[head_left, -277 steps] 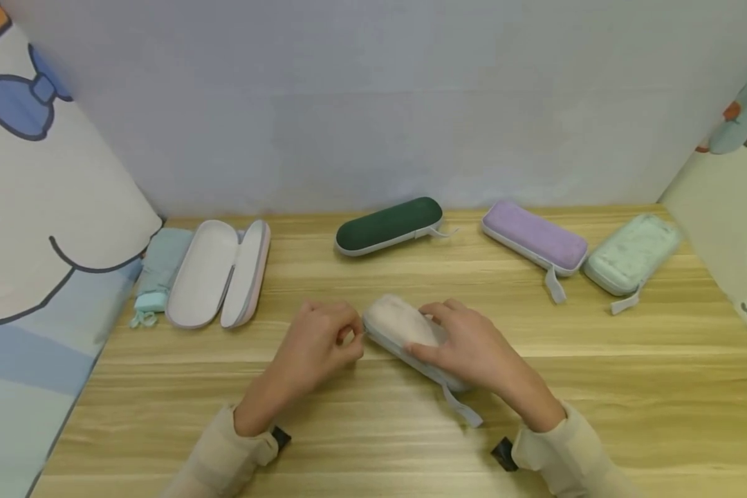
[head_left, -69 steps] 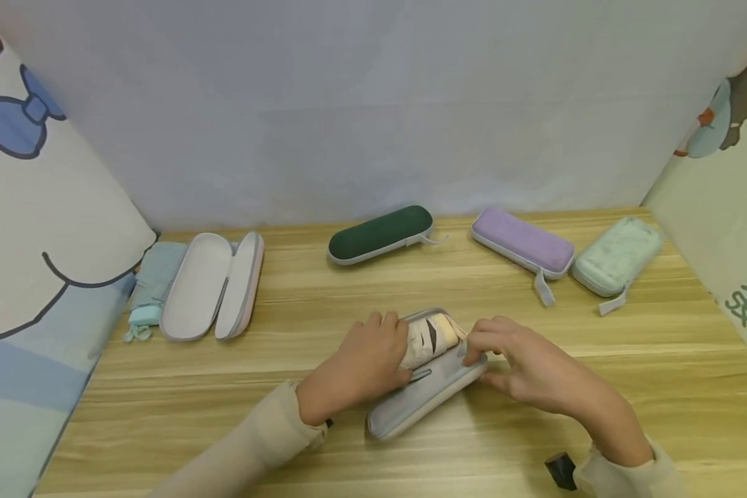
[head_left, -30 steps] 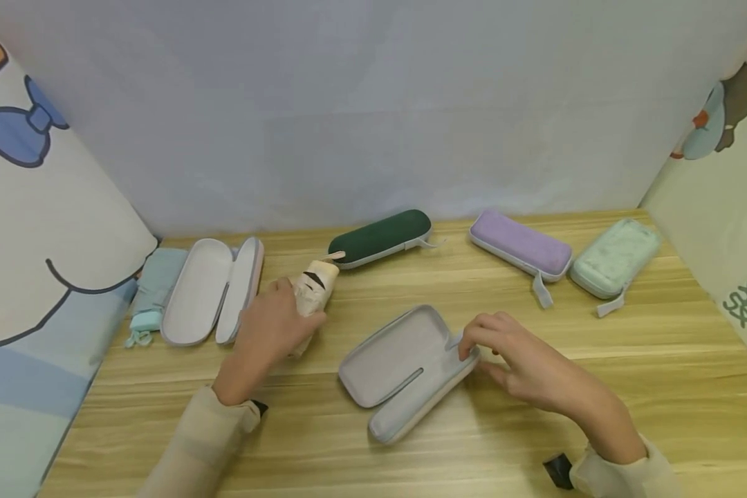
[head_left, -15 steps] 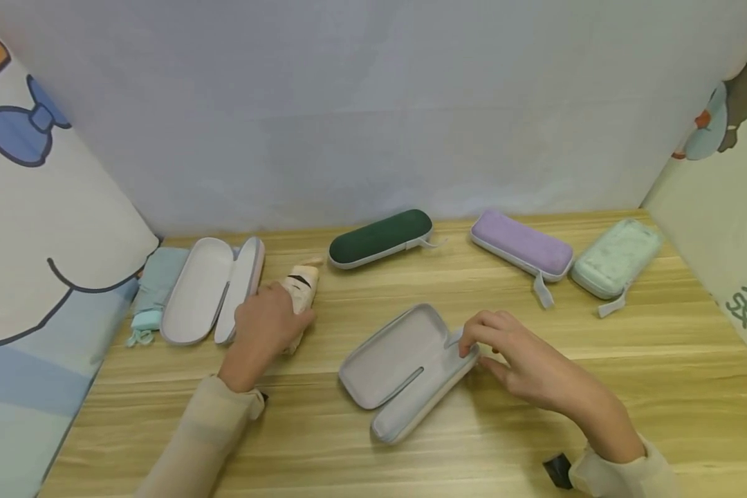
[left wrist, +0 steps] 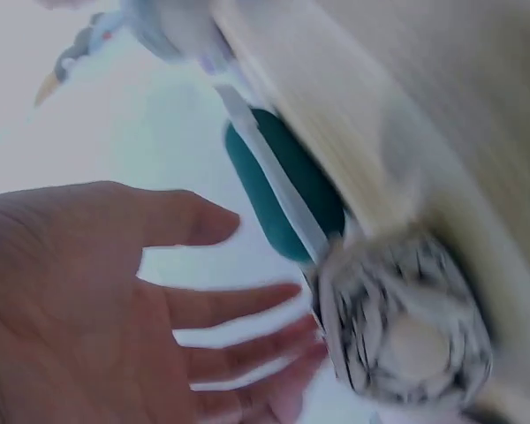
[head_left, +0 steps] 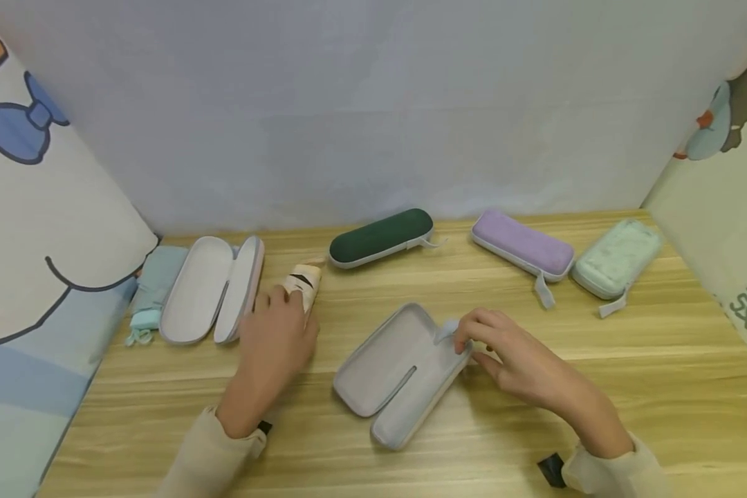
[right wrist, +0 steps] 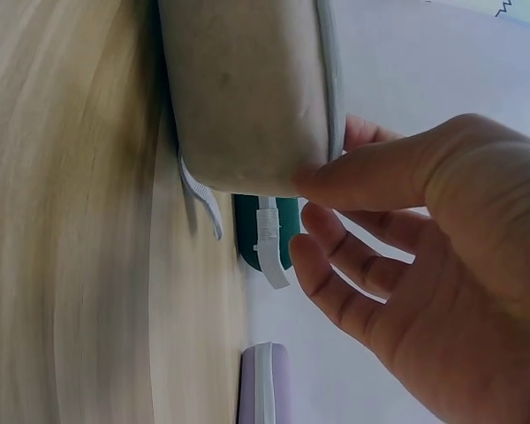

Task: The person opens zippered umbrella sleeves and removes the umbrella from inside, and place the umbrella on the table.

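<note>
The right hand (head_left: 512,361) pinches one corner of the beige case (head_left: 373,370); an uneven pull there could drag it or fold its halves together, as nothing steadies the other end. The left hand (head_left: 277,339), fingers spread and fairly straight beside the pouch (head_left: 306,278), could knock it against the pink case (head_left: 235,297), since they lie so close. The beige case sits open mid-bench (head_left: 131,422), toward the near edge, smooth and pale grey inside; the pouch, toward the far left corner, is cream, dark-marked, wrinkled at one end.
</note>
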Demonstrator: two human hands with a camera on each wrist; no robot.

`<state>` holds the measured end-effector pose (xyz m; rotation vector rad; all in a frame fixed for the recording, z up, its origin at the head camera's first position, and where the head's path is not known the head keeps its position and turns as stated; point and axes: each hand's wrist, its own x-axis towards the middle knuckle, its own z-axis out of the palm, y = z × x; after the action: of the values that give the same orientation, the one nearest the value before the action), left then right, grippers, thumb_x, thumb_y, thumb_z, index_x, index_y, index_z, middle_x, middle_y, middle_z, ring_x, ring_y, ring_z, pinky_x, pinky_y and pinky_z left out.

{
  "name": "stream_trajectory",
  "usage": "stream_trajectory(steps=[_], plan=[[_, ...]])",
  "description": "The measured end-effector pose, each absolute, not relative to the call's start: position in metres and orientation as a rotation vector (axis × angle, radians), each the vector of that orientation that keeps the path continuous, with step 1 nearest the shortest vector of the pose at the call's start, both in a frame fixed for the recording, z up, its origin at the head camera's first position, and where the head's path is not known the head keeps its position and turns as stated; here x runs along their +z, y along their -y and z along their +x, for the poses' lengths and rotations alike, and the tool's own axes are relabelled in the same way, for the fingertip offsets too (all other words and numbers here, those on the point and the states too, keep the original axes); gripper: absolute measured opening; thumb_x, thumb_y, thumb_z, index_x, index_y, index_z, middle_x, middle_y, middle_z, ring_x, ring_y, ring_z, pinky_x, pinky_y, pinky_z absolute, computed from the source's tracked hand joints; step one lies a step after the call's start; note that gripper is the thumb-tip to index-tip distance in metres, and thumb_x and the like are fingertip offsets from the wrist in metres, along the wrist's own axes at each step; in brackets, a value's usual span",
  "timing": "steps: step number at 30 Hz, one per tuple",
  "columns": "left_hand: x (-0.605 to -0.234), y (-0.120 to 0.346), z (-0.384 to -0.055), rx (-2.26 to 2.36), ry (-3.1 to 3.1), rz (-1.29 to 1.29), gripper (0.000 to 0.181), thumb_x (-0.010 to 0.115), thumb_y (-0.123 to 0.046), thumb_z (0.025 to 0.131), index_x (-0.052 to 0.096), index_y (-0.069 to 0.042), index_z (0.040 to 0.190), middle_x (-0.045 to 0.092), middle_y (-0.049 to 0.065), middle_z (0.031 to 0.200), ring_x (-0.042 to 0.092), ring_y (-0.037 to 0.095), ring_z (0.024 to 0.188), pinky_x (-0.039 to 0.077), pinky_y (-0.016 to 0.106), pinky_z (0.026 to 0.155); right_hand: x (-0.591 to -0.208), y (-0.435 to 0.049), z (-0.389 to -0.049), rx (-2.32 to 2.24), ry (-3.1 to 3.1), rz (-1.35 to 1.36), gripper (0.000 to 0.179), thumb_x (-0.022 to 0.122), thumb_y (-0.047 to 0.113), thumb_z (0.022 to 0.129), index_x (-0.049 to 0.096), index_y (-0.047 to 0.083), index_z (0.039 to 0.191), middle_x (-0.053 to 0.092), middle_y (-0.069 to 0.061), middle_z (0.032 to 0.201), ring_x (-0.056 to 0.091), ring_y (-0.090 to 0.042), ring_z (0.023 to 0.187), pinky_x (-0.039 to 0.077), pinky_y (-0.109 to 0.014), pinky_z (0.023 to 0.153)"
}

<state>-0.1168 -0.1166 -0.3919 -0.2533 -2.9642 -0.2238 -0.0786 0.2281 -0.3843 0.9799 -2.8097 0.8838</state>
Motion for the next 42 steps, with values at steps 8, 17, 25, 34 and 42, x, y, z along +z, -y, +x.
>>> stream_trajectory(steps=[8,17,25,34,42], plan=[[-0.389,0.101,-0.099,-0.750,3.151,-0.371,0.035,0.061,-0.035,0.104,0.068,-0.009,0.127,0.071,0.009,0.112,0.069,0.023,0.089,0.057,0.041,0.075,-0.386,-0.221,-0.091,0.875,2.791,1.006,0.037,0.072,-0.014,0.087,0.065,0.019,0.099,0.063,0.006,0.110,0.063,-0.015,0.109,0.054,-0.041,0.094],[-0.397,0.095,-0.096,-1.061,3.196,-0.437,0.029,0.065,-0.028,0.102,0.070,-0.011,0.124,0.072,-0.003,0.087,0.060,0.007,0.074,0.050,0.030,0.070,-0.387,-0.212,-0.109,0.871,2.826,1.063,0.030,0.069,-0.012,0.091,0.066,0.017,0.099,0.063,0.004,0.109,0.062,-0.016,0.108,0.055,-0.040,0.093],[-0.397,0.094,-0.098,-1.023,3.205,-0.421,0.024,0.067,-0.019,0.100,0.070,-0.006,0.119,0.072,-0.002,0.084,0.061,0.008,0.071,0.051,0.029,0.067,-0.381,-0.209,-0.130,0.905,2.900,1.091,0.027,0.066,-0.010,0.094,0.067,0.014,0.104,0.063,0.000,0.111,0.063,-0.020,0.108,0.055,-0.041,0.092],[-0.396,0.104,-0.104,-0.991,3.223,-0.329,0.023,0.063,-0.016,0.099,0.068,-0.004,0.118,0.074,0.003,0.089,0.064,0.012,0.073,0.051,0.030,0.065,-0.378,-0.201,-0.183,0.837,2.948,1.061,0.031,0.066,-0.006,0.094,0.065,0.006,0.123,0.063,-0.016,0.126,0.062,-0.038,0.118,0.052,-0.053,0.100],[-0.395,0.115,-0.110,-0.949,3.232,-0.285,0.027,0.060,-0.017,0.102,0.065,-0.002,0.124,0.075,0.008,0.095,0.066,0.016,0.077,0.052,0.033,0.067,-0.377,-0.189,-0.232,0.751,3.035,0.957,0.045,0.066,0.000,0.097,0.055,0.002,0.141,0.048,-0.023,0.150,0.042,-0.045,0.142,0.038,-0.062,0.116]])
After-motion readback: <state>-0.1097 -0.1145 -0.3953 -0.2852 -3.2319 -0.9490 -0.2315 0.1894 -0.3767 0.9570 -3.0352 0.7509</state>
